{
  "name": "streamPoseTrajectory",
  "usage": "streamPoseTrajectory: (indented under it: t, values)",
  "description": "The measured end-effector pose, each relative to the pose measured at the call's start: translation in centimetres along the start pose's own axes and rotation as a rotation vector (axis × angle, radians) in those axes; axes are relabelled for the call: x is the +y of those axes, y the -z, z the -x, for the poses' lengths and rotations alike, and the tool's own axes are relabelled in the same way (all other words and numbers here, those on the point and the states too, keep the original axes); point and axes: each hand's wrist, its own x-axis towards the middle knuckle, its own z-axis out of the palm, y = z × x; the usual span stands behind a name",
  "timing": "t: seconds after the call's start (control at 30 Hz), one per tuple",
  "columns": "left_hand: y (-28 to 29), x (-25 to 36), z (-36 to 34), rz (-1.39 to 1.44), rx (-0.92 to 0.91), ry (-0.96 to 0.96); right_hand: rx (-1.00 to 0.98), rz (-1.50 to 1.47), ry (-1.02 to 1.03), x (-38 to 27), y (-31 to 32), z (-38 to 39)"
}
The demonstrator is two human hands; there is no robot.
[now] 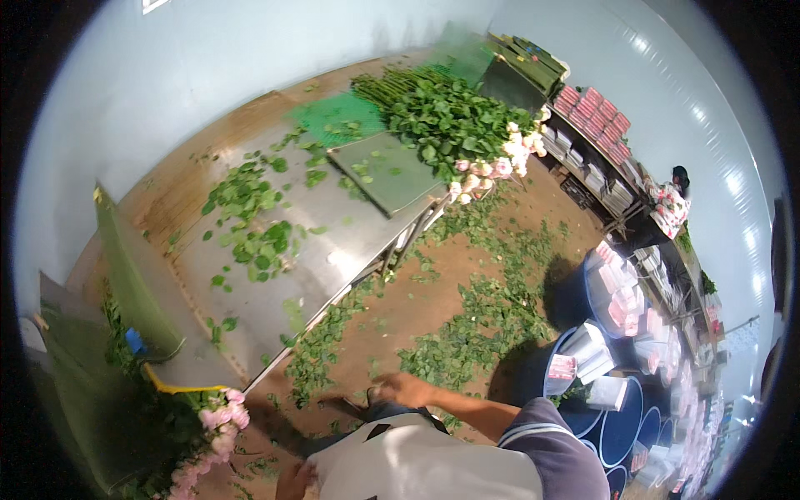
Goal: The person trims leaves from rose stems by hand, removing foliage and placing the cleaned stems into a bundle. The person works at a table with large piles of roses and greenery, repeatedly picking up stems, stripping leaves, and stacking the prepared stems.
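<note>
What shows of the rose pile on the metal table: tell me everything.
The rose pile is a thick heap of leafy green stems lying on the metal table. Stem ends point toward the wall; pale pink blooms appear to overhang the table's edge. Green mesh and a flat green board lie beside it.

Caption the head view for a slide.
Pink roses on a leaf-strewn table, the person's left hand and right hand off it.

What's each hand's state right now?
Left hand: at picture's lower edge, can't tell.
Right hand: nothing visible in it; open or closed unclear.
</note>
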Motion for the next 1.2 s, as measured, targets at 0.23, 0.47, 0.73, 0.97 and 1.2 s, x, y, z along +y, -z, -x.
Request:
streamPoseTrajectory:
  t: [0.23,0.47,0.73,0.97,1.2]
  values:
    - [-6.4,19.4,-12.0,-0.125,-0.026,-0.684,0.396,-0.215,-0.033,0.2,17.4,4.2]
    - [-11.8,36.0,-23.3,-0.045,-0.212,-0.642,0.473,-0.276,-0.037,0.3,27.4,3.4]
    - [-20.4,53.0,-33.9,0.124,-0.342,-0.565,0.558,-0.371,-0.051,-2.8,42.5,0.6]
    - [-25.5,65.4,-41.9,0.121,-0.192,-0.497,0.665,-0.261,0.128,-6.7,55.0,-3.9]
    - [-32.5,72.2,-49.7,0.486,0.118,-0.319,0.665,0.300,0.156,-7.0,68.8,-17.7]
